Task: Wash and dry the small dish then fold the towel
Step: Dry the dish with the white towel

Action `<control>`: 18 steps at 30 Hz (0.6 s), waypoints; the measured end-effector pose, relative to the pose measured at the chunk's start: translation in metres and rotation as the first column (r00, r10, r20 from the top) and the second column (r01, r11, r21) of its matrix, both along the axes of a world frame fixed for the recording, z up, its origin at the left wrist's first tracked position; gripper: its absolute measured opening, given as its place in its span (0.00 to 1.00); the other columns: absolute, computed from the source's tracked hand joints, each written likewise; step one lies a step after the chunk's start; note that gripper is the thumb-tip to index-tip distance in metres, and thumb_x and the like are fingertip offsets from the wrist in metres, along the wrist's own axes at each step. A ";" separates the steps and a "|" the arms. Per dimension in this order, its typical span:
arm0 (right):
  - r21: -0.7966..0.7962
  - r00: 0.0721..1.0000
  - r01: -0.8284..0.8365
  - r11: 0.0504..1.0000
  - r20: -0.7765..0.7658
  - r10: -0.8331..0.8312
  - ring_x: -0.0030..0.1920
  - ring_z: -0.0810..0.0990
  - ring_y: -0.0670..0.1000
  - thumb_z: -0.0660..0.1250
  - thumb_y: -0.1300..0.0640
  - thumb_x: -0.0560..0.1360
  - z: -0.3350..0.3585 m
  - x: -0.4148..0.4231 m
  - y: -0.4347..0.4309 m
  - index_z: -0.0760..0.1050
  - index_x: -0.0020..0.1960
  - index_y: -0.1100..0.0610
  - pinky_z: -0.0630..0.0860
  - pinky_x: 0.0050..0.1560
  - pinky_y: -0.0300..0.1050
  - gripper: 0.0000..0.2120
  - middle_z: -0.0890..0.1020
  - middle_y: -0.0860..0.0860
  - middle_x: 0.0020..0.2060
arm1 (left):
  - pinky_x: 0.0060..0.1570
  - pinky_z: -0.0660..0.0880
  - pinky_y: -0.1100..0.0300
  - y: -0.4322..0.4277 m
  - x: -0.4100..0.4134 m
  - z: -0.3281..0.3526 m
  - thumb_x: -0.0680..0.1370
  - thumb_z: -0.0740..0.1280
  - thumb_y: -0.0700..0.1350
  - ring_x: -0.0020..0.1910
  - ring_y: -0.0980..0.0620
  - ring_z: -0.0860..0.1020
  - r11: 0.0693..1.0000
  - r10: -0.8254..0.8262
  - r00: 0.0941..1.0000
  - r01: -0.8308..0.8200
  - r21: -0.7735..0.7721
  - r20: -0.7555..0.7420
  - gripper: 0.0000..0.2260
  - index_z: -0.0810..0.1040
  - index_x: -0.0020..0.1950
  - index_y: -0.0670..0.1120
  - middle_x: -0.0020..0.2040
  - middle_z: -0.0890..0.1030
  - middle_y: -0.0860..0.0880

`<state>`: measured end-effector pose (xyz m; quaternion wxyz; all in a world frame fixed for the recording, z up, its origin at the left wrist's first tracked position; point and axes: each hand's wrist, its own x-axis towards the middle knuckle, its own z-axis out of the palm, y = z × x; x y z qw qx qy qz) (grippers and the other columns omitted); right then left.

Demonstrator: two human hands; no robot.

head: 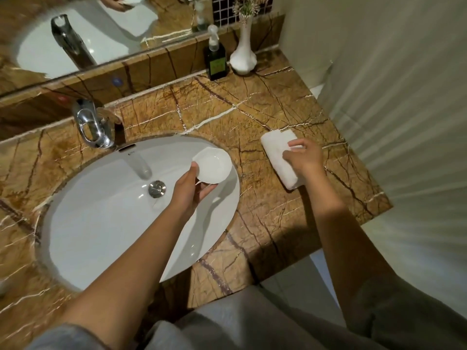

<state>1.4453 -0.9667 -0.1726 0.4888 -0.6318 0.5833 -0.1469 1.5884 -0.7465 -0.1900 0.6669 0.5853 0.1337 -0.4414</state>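
Chrome tap point(94, 125) at the left, above the white oval basin point(101, 218) set in the brown veined marble counter point(252, 114). Over the basin's right side, the left hand point(192, 189) grips the small white glossy dish point(213, 165) (faceted rim, tilted, inside bare) from below. Right again: the right hand point(303, 156) is closing its fingers on the folded white towel point(279, 157), which lies on the counter.
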 end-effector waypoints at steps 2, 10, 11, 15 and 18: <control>-0.051 0.996 0.053 0.997 -0.070 -0.057 0.45 0.79 0.53 0.70 0.65 0.68 0.002 -0.009 -0.015 0.76 0.49 0.53 0.72 0.41 0.41 0.12 0.82 0.55 0.51 | 0.45 0.82 0.57 -0.002 -0.002 -0.001 0.81 0.61 0.51 0.58 0.44 0.78 1.000 0.000 1.000 0.000 -0.007 0.003 0.23 0.67 0.71 0.40 0.66 0.75 0.42; -0.506 0.916 -0.321 0.800 -0.381 0.127 0.73 0.64 0.58 0.60 0.72 0.72 -0.027 -0.016 0.017 0.76 0.64 0.57 0.61 0.72 0.54 0.24 0.70 0.57 0.71 | 0.45 0.83 0.57 -0.012 -0.008 -0.001 0.81 0.61 0.52 0.56 0.45 0.78 1.000 -0.025 1.000 0.025 -0.008 0.006 0.22 0.67 0.71 0.41 0.64 0.75 0.44; -0.488 0.901 -0.343 0.803 -0.413 0.134 0.74 0.62 0.57 0.61 0.68 0.74 -0.032 -0.016 0.025 0.75 0.66 0.56 0.58 0.73 0.55 0.22 0.68 0.56 0.73 | 0.45 0.83 0.57 -0.013 -0.008 -0.001 0.81 0.61 0.52 0.56 0.45 0.78 1.000 -0.029 1.000 0.029 -0.004 0.009 0.22 0.67 0.71 0.41 0.64 0.75 0.44; -0.442 0.849 -0.405 0.801 -0.507 0.149 0.74 0.60 0.60 0.60 0.47 0.77 -0.044 -0.016 0.037 0.64 0.72 0.52 0.57 0.72 0.59 0.25 0.62 0.59 0.75 | 0.46 0.83 0.55 -0.015 -0.007 -0.002 0.81 0.62 0.51 0.60 0.44 0.78 0.998 -0.037 0.997 0.034 0.043 0.061 0.22 0.69 0.71 0.41 0.62 0.76 0.46; -0.449 0.837 -0.417 0.791 -0.528 0.141 0.71 0.63 0.61 0.64 0.47 0.75 -0.045 -0.016 0.029 0.64 0.72 0.47 0.62 0.69 0.59 0.27 0.64 0.59 0.73 | 0.44 0.83 0.56 -0.014 -0.006 -0.002 0.81 0.62 0.50 0.57 0.44 0.79 0.998 -0.040 0.995 0.035 0.060 0.087 0.20 0.71 0.69 0.42 0.61 0.76 0.45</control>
